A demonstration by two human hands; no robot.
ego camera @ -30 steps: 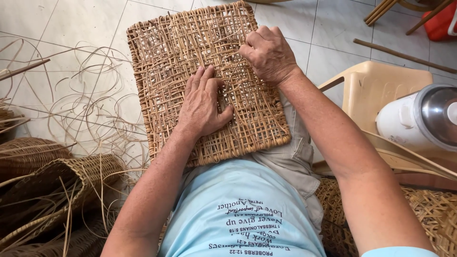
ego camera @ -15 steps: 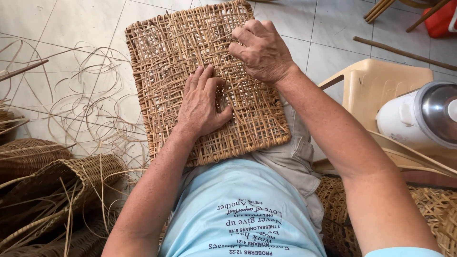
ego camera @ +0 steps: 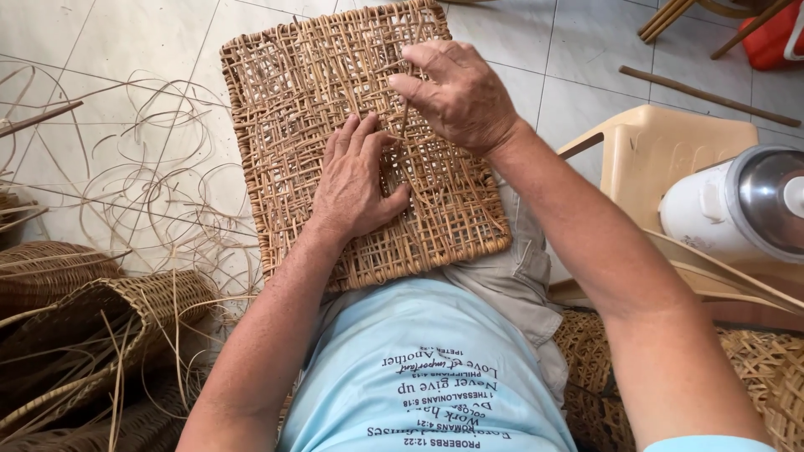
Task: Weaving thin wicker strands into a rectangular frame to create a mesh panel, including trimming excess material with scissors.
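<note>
1. while the woven mat (ego camera: 293, 100) lies across the person's lap, its far edge reaches out over the tiled floor (ego camera: 109, 50) and its near edge sits against the light blue shirt (ego camera: 419, 377).
2. the mat is a square panel of tan cane in an open lattice, with a thicker wrapped border all round.
3. the left hand (ego camera: 356, 180) lies flat on the middle of the mat, palm down, fingers close together and pointing away from the body, thumb out to the side, pressing on the weave.
4. the right hand (ego camera: 456, 96) is raised just above the far right part of the mat, its fingers curled and pinching a thin cane strip (ego camera: 404, 125).
5. that strip runs down from the pinched fingers to the weave, just beside the left hand's fingertips.
6. whether the strip's lower end is tucked under the lattice or only lies on it, i cannot tell.
7. on the floor to the left of the mat, loose cane strands (ego camera: 142, 167) curl in a tangle.
8. at the lower left sit woven baskets (ego camera: 92, 310), one tipped on its side with strands sticking out of it.
9. to the right stands a beige plastic chair (ego camera: 662, 151), and a white jug with a metal lid (ego camera: 737, 209) rests on it.
10. a long wooden stick (ego camera: 703, 96) lies on the tiles beyond the chair.
11. more woven work (ego camera: 770, 368) lies at the lower right, beside the right arm.
</note>
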